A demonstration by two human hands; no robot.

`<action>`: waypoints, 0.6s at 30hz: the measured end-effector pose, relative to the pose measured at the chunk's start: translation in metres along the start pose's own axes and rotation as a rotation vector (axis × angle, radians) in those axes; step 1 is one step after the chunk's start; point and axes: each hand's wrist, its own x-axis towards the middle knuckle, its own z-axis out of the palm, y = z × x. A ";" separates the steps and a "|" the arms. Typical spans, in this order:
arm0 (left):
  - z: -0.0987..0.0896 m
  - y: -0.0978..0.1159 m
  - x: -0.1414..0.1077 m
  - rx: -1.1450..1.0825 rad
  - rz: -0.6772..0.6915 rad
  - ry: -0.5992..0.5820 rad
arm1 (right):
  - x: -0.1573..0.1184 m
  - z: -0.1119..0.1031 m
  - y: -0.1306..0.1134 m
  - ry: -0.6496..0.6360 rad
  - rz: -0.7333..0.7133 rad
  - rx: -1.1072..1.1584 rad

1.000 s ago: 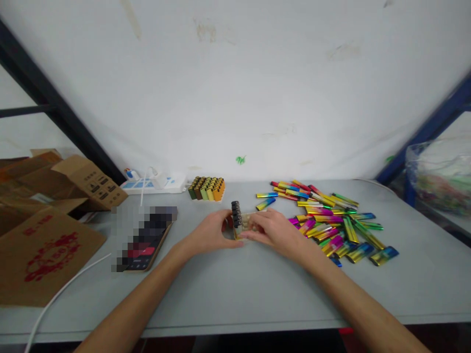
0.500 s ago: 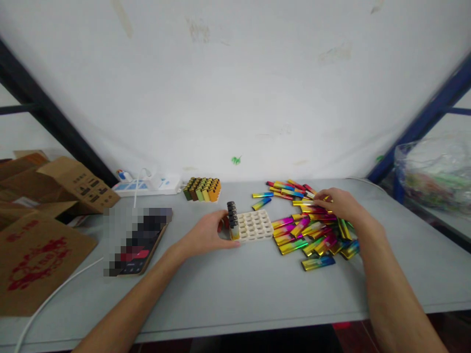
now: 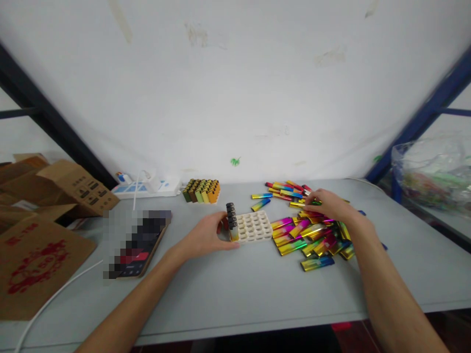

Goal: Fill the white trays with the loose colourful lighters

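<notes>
My left hand (image 3: pixel 208 233) grips the left end of a white tray (image 3: pixel 259 225) with rows of slots. A row of lighters (image 3: pixel 233 228) with black tops and shiny bodies stands upright in the tray's leftmost slots, beside my thumb and fingers. My right hand (image 3: pixel 326 203) is over a loose pile of shiny multicoloured lighters (image 3: pixel 300 228), its fingers closed on a lighter at the pile's far side. The fingers partly hide that lighter. Most lighters in the pile lie flat, pointing in various directions.
Behind the tray stands a block of upright green, brown and orange lighters (image 3: pixel 201 191). To the left are a phone (image 3: pixel 143 242), a white power strip (image 3: pixel 165 187) with cables, and cardboard boxes (image 3: pixel 44 264). A clear plastic bag (image 3: pixel 430 176) is at the right, beyond a blue post (image 3: pixel 412 122).
My right hand has shifted slightly left over the pile, and its fingers have drawn closer together. My left hand stays at the tray.
</notes>
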 end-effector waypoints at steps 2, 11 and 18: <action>0.000 0.000 0.000 -0.005 0.001 -0.003 | -0.001 0.002 -0.001 -0.002 -0.033 0.020; 0.001 0.001 0.000 -0.004 0.017 0.013 | -0.008 0.000 -0.038 0.312 -0.003 0.337; 0.000 0.000 -0.001 -0.002 0.025 0.016 | -0.006 0.008 -0.095 0.208 -0.104 0.814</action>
